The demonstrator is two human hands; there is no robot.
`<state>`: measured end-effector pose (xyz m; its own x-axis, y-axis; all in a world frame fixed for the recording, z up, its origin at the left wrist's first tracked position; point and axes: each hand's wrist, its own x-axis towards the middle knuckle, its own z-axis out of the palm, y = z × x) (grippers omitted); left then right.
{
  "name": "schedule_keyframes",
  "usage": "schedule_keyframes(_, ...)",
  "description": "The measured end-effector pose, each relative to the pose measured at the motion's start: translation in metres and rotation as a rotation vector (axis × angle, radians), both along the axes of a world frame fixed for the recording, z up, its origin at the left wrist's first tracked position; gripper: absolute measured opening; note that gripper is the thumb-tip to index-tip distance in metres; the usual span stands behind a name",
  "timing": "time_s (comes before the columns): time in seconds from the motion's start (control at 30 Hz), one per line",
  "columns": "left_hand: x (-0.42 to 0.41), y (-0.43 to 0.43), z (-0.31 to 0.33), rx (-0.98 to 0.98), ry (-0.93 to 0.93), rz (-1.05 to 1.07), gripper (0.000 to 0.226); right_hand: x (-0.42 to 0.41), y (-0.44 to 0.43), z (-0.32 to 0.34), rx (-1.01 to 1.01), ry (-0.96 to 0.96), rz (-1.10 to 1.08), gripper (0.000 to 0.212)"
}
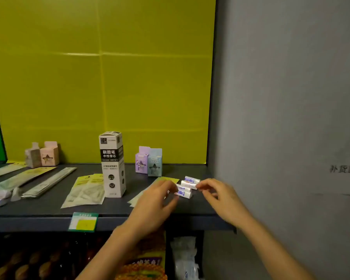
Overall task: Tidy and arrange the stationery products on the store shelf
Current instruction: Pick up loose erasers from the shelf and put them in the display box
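Small white erasers with blue-printed wrappers (187,186) between the fingertips; behind them, lilac (141,161) and pale-blue (155,163) star-window boxes.

This is a shop. A dark display shelf (49,209) carries packaged stationery laid out for sale: a tall white refill box (112,164) standing mid-shelf, small pastel cartons (149,161) at the back edge, and flat hang-packs (85,191) lying toward the left. A green and yellow price tag (83,221) is clipped to the shelf's front edge, and bagged goods (143,265) fill the tier below.
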<state>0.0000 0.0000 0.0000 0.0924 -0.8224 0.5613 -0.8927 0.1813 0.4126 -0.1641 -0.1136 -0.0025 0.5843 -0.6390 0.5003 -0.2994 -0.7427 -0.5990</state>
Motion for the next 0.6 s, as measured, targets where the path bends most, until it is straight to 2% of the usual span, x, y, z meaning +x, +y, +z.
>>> schedule_keyframes(0.2,0.009,-0.059,0.006,0.248,-0.168,0.084,0.054,0.025,-0.063,0.001,-0.042,0.18,-0.025,0.028)
schedule_keyframes(0.3,0.015,-0.08,0.006,0.341,-0.252,0.097,0.066,0.039,-0.083,0.001,-0.061,0.273,-0.01,0.037)
schedule_keyframes(0.5,0.022,-0.104,0.006,0.44,-0.416,0.064,0.054,0.062,-0.105,0.002,0.005,0.508,-0.024,0.061)
schedule_keyframes(0.6,0.026,-0.111,0.005,0.45,-0.531,0.037,0.051,0.067,-0.11,0.002,0.023,0.572,-0.022,0.058)
